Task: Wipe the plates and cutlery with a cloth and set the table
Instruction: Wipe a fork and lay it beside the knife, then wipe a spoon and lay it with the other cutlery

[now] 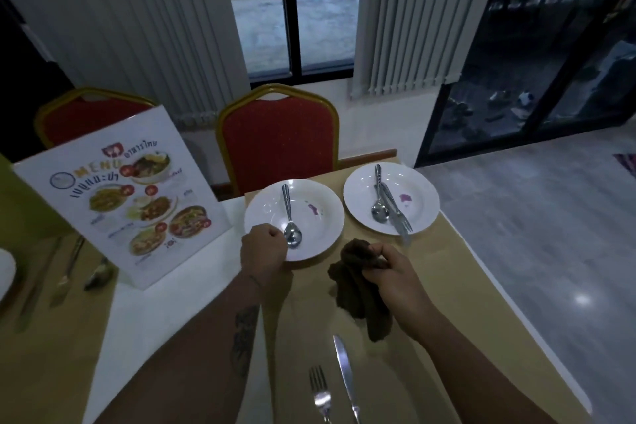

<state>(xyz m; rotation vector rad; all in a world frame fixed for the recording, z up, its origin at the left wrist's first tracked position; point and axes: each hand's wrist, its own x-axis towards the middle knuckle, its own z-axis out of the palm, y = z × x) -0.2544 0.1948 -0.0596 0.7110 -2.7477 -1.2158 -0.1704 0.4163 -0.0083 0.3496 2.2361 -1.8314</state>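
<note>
Left fingers (pixel 275 234) closed on near plate (pixel 320 217) rim, spoon (pixel 290 217) inside, right fingers (pixel 375 251) bunching cloth (pixel 358 286)

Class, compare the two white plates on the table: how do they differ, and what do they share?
The nearer white plate holds only a spoon; the farther white plate holds a spoon, fork and knife. The left hand grips the nearer plate's rim; nothing touches the farther plate. Both are round, with a purple smear.

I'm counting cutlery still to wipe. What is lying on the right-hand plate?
On the right-hand plate lie a spoon, a fork and a purple stain. Another piece may lie beneath the crossed handles; I cannot tell.
</note>
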